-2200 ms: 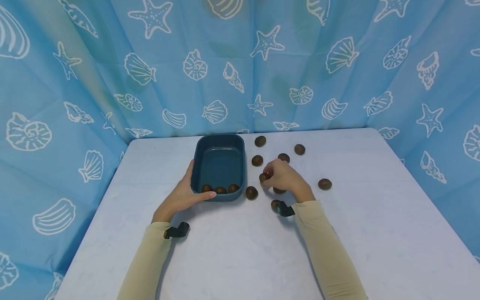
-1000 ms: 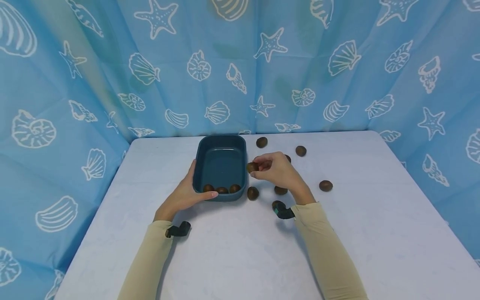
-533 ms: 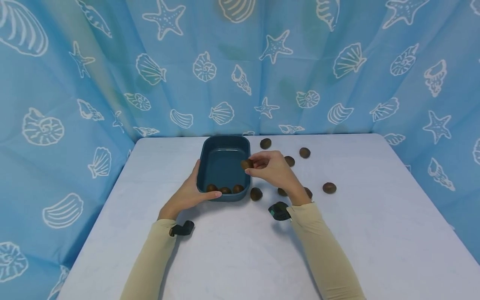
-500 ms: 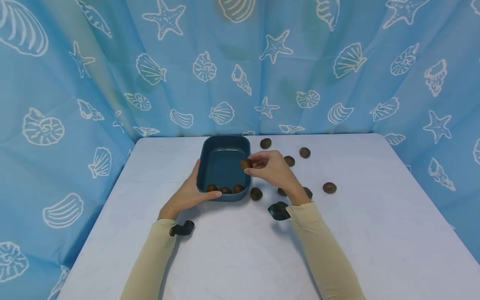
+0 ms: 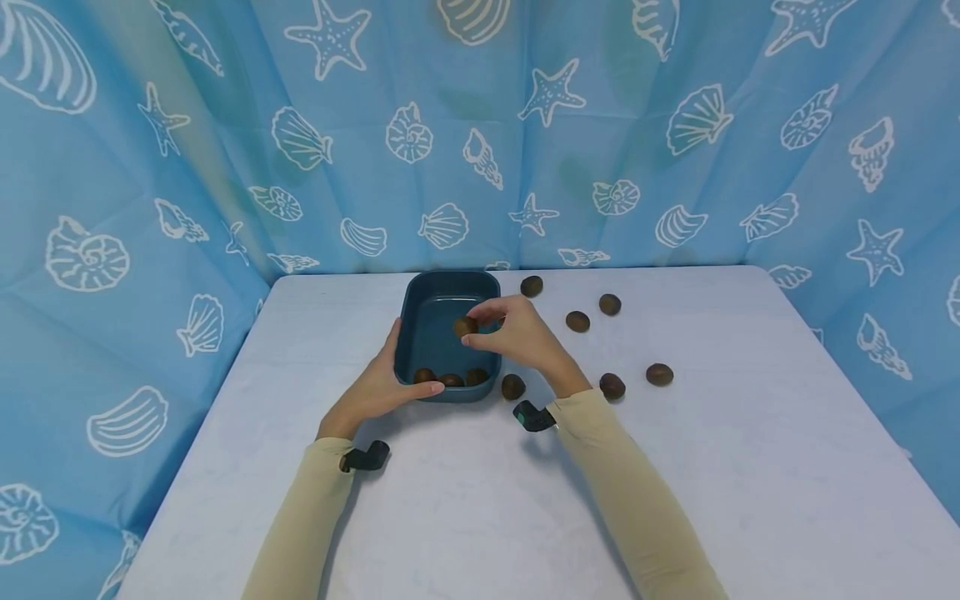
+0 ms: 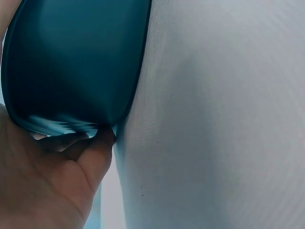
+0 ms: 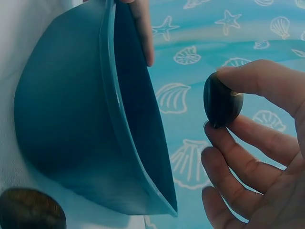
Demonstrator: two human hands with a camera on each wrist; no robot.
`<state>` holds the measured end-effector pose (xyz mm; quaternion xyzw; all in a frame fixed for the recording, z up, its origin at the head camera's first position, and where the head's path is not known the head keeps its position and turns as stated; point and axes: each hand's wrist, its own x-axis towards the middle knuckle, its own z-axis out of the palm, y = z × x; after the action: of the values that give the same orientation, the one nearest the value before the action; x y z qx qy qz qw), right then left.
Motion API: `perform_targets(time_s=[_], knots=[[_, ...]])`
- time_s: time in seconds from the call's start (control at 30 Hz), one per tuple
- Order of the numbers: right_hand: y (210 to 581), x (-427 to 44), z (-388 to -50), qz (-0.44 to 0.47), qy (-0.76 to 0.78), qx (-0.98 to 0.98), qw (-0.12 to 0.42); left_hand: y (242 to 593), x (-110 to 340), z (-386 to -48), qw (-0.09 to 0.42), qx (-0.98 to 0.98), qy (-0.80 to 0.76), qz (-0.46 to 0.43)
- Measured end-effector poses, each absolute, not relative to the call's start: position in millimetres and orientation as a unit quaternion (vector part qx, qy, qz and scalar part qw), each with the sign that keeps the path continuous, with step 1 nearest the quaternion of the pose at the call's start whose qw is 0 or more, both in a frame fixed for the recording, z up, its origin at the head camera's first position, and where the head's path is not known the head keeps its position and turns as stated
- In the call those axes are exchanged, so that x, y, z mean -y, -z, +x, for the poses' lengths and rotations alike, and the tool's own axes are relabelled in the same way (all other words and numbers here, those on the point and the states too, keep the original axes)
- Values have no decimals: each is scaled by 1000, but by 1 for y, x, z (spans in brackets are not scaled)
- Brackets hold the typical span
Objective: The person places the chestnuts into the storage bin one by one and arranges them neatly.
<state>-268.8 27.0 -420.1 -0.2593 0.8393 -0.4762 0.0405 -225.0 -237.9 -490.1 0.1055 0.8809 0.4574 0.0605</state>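
Observation:
In the head view a dark teal rectangular dish (image 5: 447,283) stands on the table, with three brown rounded pieces (image 5: 451,380) along its near wall. My left hand (image 5: 372,387) holds its near left corner, thumb along the near rim. Over the inside of the dish my right hand (image 5: 517,332) pinches another brown rounded piece (image 5: 465,327) between thumb and fingertips. The right wrist view shows this held piece (image 7: 221,100) as dark, smooth and egg-shaped; its exact kind is unclear. The dish (image 6: 86,52) fills the upper left of the left wrist view.
Several more brown pieces (image 5: 577,322) lie scattered on the white-covered table (image 5: 480,500) right of the dish. One such piece (image 5: 513,387) sits close to the dish's near right corner. A blue shell-patterned curtain (image 5: 480,133) hangs behind the table.
My right hand has picked up a brown piece from the table and carried it left, over the rim and above the dish. My left hand has kept its hold on the dish.

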Motion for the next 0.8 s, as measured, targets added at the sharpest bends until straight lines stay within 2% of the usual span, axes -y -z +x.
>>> perform_targets(time_s=[0.8], knots=[[431,19,-281,-279,421,-860,65,492,237,-228,46,-868,-474,144]])
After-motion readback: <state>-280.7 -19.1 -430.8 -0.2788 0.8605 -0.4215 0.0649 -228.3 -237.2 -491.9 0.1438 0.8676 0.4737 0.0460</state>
